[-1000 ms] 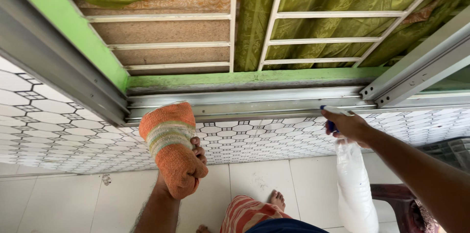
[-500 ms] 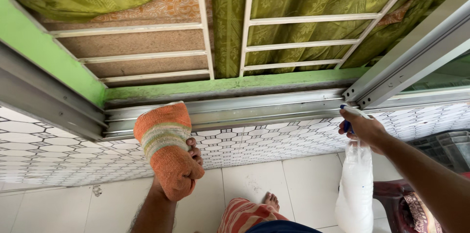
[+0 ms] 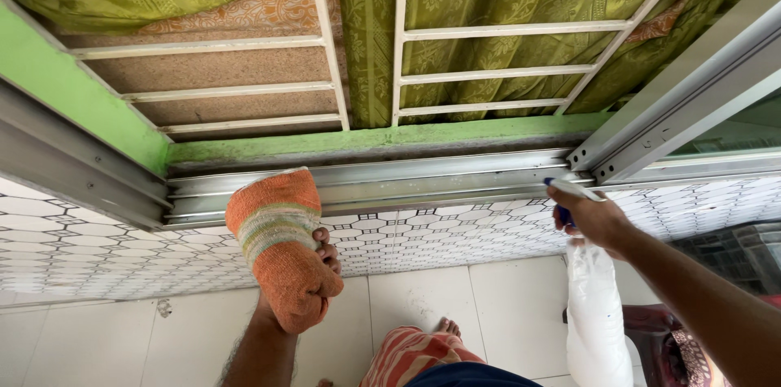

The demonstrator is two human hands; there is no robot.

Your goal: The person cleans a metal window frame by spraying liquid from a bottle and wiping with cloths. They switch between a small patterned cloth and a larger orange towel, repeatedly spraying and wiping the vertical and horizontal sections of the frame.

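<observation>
A: What is the left hand [image 3: 313, 261] doing?

B: It is closed around a folded orange cloth [image 3: 281, 245] with pale green and cream stripes. The cloth stands up from the fist, its top end touching the metal window track [image 3: 423, 176] at about 11 o'clock from the hand. Only the fingertips show at the cloth's right edge.

A: And the right hand [image 3: 594, 220]?

B: It sits at 3 o'clock from the cloth, well apart from it. Its grip is closed on the head of a spray bottle [image 3: 595, 314]. The white bottle hangs down toward 6 o'clock, and the blue and white nozzle points toward the track at 10 o'clock.

A: What surrounds them?

B: Above the track, at 12 o'clock, runs a green painted sill [image 3: 382, 139], then white window bars [image 3: 399, 37] with a green patterned curtain [image 3: 504, 1] behind them. Below the track is a wall of white tiles [image 3: 455, 232] with black hexagon lines. At 6 o'clock is a pale tiled floor [image 3: 423, 297], with the person's bare foot [image 3: 446, 327] and striped clothing showing.
</observation>
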